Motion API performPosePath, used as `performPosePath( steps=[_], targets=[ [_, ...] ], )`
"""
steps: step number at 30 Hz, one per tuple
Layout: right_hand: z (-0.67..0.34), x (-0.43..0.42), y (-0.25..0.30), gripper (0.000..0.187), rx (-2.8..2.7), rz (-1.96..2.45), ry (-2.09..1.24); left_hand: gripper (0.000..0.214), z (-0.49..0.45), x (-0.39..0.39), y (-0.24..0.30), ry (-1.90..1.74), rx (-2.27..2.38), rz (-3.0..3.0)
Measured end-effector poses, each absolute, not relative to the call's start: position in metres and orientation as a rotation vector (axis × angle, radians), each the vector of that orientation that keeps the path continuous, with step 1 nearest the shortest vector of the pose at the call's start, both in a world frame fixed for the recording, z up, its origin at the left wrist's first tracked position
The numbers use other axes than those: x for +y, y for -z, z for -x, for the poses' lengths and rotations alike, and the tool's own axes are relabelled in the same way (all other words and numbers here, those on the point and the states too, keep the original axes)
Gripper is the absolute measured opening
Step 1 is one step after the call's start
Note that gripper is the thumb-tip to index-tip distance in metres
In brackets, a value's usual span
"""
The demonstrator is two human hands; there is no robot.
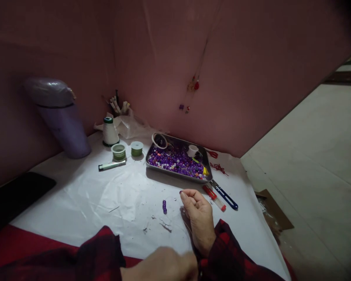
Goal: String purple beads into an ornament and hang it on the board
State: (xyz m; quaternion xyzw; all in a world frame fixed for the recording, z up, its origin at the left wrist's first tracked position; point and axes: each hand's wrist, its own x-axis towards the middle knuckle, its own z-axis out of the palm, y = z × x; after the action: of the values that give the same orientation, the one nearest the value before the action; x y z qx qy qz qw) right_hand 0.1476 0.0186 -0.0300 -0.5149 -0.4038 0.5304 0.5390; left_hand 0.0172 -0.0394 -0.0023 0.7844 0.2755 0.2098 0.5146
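Observation:
My right hand is above the white-covered table, thumb and forefinger pinched on a fine thread that is barely visible. Just left of its fingertips are a short row of purple beads and one small clear bead. At the bottom edge, my left hand is blurred and partly cut off, close to the right wrist; its fingers cannot be made out. Beyond the hands stands a metal tray full of mostly purple beads, with a small white cup and a round-rimmed container in it.
Right of my right hand lie a blue cutter and a red-capped clear case. Green thread spools, a white thread cone and a pale-handled tool sit at left. A purple tumbler stands behind a dark flat object.

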Motion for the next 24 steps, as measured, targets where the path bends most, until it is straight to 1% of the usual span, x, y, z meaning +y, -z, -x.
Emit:
performPosePath(
  steps=[1, 4, 8, 10, 13, 16, 24],
  targets=[
    [-0.148, 0.019, 0.031, 0.032, -0.955, 1.214, -1.266, 0.018, -0.014, -0.033, -0.008, -0.505, 0.692, -1.802],
    [-0.149, 0.020, 0.034, 0.030, -0.916, 1.167, -1.276, 0.021, 0.000, -0.007, -0.037, -0.580, 0.848, -0.952],
    [-0.150, 0.021, 0.034, 0.030, -0.872, 1.150, -1.250, 0.027, 0.031, 0.025, -0.062, -0.886, 0.784, -0.556],
    [-0.150, 0.021, 0.032, 0.031, -0.864, 1.150, -1.229, 0.026, 0.045, 0.036, -0.066, -0.930, 0.728, -0.416],
    [-0.148, 0.020, 0.026, 0.032, -0.847, 1.136, -1.215, 0.023, 0.060, 0.045, -0.063, -0.997, 0.625, -0.322],
    [-0.147, 0.020, 0.021, 0.032, -0.825, 1.135, -1.198, 0.025, 0.068, 0.052, -0.055, -1.020, 0.590, -0.304],
    [-0.148, 0.019, 0.026, 0.032, -0.911, 1.166, -1.224, 0.017, 0.066, 0.060, -0.036, -1.069, 0.798, -0.414]
  ],
)
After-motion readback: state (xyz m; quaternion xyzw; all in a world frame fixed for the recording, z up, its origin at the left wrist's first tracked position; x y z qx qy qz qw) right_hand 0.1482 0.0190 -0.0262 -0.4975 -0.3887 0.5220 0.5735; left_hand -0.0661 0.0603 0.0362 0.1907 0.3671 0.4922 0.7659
